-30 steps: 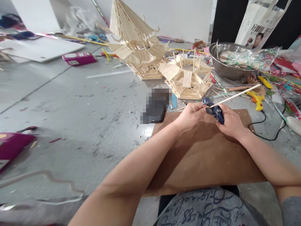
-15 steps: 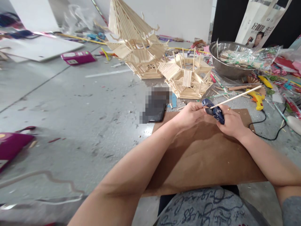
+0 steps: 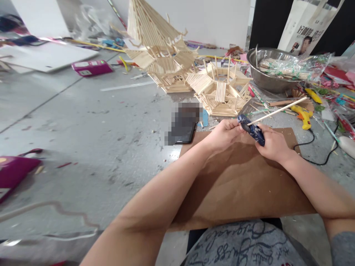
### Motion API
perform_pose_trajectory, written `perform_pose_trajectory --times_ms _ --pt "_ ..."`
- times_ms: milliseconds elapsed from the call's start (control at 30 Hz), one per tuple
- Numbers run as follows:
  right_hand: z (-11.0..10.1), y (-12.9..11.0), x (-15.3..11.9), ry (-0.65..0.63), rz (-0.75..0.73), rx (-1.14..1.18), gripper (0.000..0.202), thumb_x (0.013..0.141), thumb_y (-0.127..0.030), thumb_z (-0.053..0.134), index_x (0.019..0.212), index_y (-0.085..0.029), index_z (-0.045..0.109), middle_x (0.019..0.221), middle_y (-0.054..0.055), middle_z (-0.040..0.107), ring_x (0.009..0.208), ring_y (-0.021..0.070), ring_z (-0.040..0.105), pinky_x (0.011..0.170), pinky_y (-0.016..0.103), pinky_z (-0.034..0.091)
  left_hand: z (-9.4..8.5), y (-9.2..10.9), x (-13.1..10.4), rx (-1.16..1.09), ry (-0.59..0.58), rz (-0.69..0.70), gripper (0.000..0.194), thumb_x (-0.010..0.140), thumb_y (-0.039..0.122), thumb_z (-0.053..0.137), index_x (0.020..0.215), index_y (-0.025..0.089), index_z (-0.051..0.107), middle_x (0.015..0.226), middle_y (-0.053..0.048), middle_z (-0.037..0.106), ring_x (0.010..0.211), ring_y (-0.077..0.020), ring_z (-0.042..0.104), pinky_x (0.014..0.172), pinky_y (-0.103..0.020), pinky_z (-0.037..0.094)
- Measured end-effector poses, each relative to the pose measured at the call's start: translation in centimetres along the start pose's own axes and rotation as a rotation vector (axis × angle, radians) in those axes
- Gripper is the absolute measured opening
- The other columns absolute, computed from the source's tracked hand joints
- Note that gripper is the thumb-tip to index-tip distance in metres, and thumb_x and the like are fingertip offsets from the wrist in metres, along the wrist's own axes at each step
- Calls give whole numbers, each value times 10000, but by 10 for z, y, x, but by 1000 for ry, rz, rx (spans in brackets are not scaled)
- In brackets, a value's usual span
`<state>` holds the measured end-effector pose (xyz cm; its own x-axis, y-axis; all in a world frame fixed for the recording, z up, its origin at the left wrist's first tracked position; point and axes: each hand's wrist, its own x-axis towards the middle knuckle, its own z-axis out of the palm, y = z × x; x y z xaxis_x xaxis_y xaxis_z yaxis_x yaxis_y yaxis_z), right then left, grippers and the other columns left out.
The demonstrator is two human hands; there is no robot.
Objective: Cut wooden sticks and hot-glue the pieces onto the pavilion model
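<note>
A dark blue, white-flecked hand tool (image 3: 257, 135), whose exact kind I cannot make out, is gripped in my right hand (image 3: 273, 143). One pale thin wooden stick (image 3: 280, 110) slants from the tool's near end up to the right, over the floor. My left hand (image 3: 226, 136) is closed at the stick's lower end, fingers pressed together by the tool's tip; what exactly lies between them is partly hidden. Both hands are above a brown board (image 3: 244, 192) across my lap. Beyond them stands a low, open-topped stick model (image 3: 220, 92) with uprights.
A taller pagoda-like stick model (image 3: 163, 55) stands behind. Right of it is a metal bowl (image 3: 271, 79) of bagged sticks. A yellow glue gun (image 3: 305, 117) with a black cord lies at right. Left of the board lies a dark phone (image 3: 184, 129). Magenta packs (image 3: 91, 68) rest on the floor.
The stick's far end has shifted slightly left and up, and the tool has turned a little. Both hands stay in nearly the same place.
</note>
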<state>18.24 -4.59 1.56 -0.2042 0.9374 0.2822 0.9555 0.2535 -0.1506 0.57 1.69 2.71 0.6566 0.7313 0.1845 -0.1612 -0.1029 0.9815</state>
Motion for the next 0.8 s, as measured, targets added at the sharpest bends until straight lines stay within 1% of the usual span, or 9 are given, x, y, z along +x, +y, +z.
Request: perform_pose_trajectory --times_ms 67,167,233,267,333,433,567,700,800 --pt "1 0 0 2 5 -2 470 697 -266 458 1146 -129 474 1054 123 626 932 248 596 759 356 479 1 -4 1 98 46 69 422 681 546 564 687 125 558 607 1 534 584 -80 471 564 -200 378" --pt "2 0 0 11 24 -20 479 700 -267 458 1158 -130 460 1076 131 614 910 259 599 709 362 484 2 -12 0 290 166 174 373 748 493 514 782 126 570 707 -19 576 665 -100 499 642 -210 396" --pt "2 0 0 11 31 -29 493 701 -266 459 1171 -120 444 1081 141 608 912 266 594 703 367 481 4 -16 -2 417 232 204 322 780 436 494 776 124 572 682 -10 561 651 -101 488 629 -205 386" --pt "2 0 0 9 31 -32 502 701 -266 460 1179 -113 434 1082 146 604 917 266 591 711 368 479 4 -16 -3 463 246 206 304 791 411 484 760 123 575 655 -4 547 633 -99 479 613 -201 379" --pt "1 0 0 5 27 -33 516 700 -263 461 1188 -102 416 1075 153 599 923 263 585 731 367 473 5 -17 -4 506 236 196 288 803 379 469 735 124 582 612 6 520 594 -95 457 580 -197 363" --pt "1 0 0 12 13 -24 509 695 -248 456 1183 -113 406 1052 146 602 928 260 578 746 373 467 4 -15 -4 455 188 194 298 802 387 466 733 126 592 609 7 518 581 -93 441 568 -200 359" --pt "1 1 0 20 -4 -9 500 695 -241 453 1180 -130 399 1037 137 608 909 262 582 744 387 466 1 -13 -1 322 117 185 353 778 451 484 706 124 595 636 4 533 598 -85 438 600 -201 374" --pt "2 2 0 15 -6 -15 519 694 -243 458 1192 -109 397 1021 138 616 905 256 585 771 381 462 1 -11 -1 220 98 126 405 735 513 517 616 128 558 593 11 507 600 -80 437 603 -197 375" --pt "2 3 -1 18 -9 -23 516 698 -251 459 1189 -104 404 1019 136 620 900 250 588 774 370 463 2 -10 -1 160 89 94 432 699 552 536 585 135 541 526 21 458 603 -87 444 596 -197 373"
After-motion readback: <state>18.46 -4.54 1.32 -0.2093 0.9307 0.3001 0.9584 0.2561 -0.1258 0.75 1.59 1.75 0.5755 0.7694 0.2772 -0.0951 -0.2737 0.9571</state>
